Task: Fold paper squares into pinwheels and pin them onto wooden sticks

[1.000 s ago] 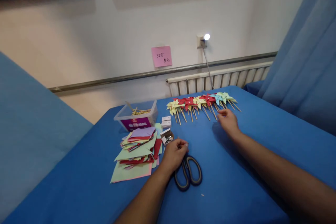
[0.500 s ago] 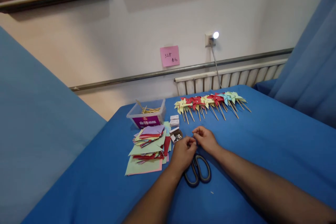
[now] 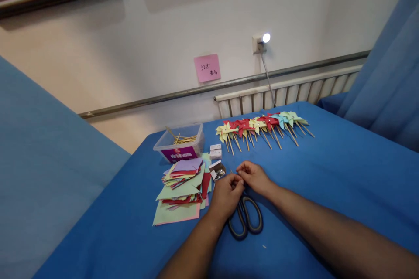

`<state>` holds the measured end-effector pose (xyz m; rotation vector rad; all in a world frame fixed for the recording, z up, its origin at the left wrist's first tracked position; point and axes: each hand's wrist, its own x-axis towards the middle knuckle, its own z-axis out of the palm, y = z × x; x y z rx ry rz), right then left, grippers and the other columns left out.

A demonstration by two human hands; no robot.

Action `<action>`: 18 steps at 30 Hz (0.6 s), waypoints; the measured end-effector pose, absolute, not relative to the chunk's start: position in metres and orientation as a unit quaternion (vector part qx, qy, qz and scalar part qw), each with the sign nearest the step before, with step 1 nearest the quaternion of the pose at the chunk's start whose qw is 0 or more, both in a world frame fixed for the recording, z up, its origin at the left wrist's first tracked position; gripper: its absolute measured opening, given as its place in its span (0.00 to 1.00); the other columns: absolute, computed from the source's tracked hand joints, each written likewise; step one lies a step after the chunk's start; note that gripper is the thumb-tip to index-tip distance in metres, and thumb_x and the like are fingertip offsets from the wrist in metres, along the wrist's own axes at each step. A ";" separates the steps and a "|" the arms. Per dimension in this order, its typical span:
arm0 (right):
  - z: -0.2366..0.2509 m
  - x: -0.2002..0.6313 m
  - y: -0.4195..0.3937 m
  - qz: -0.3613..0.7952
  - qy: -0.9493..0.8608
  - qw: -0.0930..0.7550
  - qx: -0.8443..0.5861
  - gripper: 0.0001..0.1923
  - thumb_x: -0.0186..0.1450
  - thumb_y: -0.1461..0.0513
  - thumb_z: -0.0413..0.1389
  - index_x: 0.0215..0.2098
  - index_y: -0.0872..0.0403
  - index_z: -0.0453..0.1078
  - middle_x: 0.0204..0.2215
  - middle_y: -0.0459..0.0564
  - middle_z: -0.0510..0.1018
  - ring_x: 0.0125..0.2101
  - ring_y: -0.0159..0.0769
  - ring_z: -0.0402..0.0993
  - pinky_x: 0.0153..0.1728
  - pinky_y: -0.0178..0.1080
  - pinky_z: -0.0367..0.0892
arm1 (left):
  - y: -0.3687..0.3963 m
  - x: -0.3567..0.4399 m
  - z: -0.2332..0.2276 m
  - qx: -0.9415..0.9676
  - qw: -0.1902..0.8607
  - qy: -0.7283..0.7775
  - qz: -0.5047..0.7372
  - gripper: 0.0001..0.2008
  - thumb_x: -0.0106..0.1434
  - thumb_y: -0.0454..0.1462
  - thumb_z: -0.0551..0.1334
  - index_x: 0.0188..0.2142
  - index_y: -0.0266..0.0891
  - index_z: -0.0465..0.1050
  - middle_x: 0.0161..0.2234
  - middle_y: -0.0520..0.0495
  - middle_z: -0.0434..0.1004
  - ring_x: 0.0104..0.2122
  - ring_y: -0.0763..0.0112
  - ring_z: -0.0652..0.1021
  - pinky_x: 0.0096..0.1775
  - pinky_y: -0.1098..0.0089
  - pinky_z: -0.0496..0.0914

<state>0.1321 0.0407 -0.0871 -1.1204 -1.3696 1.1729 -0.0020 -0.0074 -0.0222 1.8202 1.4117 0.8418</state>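
Note:
My left hand (image 3: 228,194) and my right hand (image 3: 255,177) meet over the blue cloth, fingertips close together. Both are pinched closed; whatever they hold is too small to make out. Below my left hand lie scissors (image 3: 250,216), their dark handles toward me and the blades mostly hidden under the hands. Just left of the fingers an opened small box (image 3: 218,170) holds shiny metal pins or tacks. Two small white boxes (image 3: 215,151) sit behind it. Farther left is a stack of coloured paper (image 3: 181,189), with green, red, yellow and purple sheets.
A clear plastic tub (image 3: 198,141) with wooden sticks (image 3: 183,139) stands behind the paper. Finished paper pinwheels (image 3: 244,127) on sticks lie in a row at the table's back. A radiator (image 3: 291,89) and a pipe run along the wall. Blue curtains hang on both sides.
My right hand has come slightly closer to my left, so the fingertips are nearer each other. The camera view has shifted a little. The objects on the table have stayed put.

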 end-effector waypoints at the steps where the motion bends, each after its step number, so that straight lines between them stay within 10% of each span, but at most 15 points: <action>1: -0.087 0.132 0.041 0.480 -0.567 0.484 -0.463 0.05 0.57 0.63 0.54 0.32 0.54 0.71 0.26 0.45 0.76 0.28 0.33 0.72 0.32 0.35 0.67 | -0.008 -0.002 -0.021 0.697 0.338 0.543 0.323 0.10 0.60 0.41 0.58 0.30 0.38 0.74 0.26 0.49 0.76 0.26 0.70 0.74 0.29 0.71 0.65; 13: -0.077 0.131 0.031 0.449 -0.620 0.440 -0.470 0.06 0.57 0.64 0.54 0.32 0.53 0.72 0.24 0.43 0.76 0.26 0.32 0.71 0.30 0.34 0.66 | -0.009 -0.029 0.035 0.688 0.183 0.609 0.351 0.11 0.60 0.42 0.58 0.33 0.40 0.76 0.26 0.49 0.77 0.27 0.68 0.75 0.31 0.70 0.67; 18: -0.078 0.131 0.030 0.438 -0.635 0.430 -0.469 0.06 0.58 0.65 0.53 0.32 0.53 0.71 0.26 0.43 0.77 0.27 0.31 0.71 0.30 0.33 0.65 | 0.025 -0.075 0.052 0.659 -0.018 0.729 0.185 0.20 0.60 0.46 0.59 0.47 0.39 0.75 0.45 0.39 0.80 0.43 0.54 0.77 0.42 0.63 0.67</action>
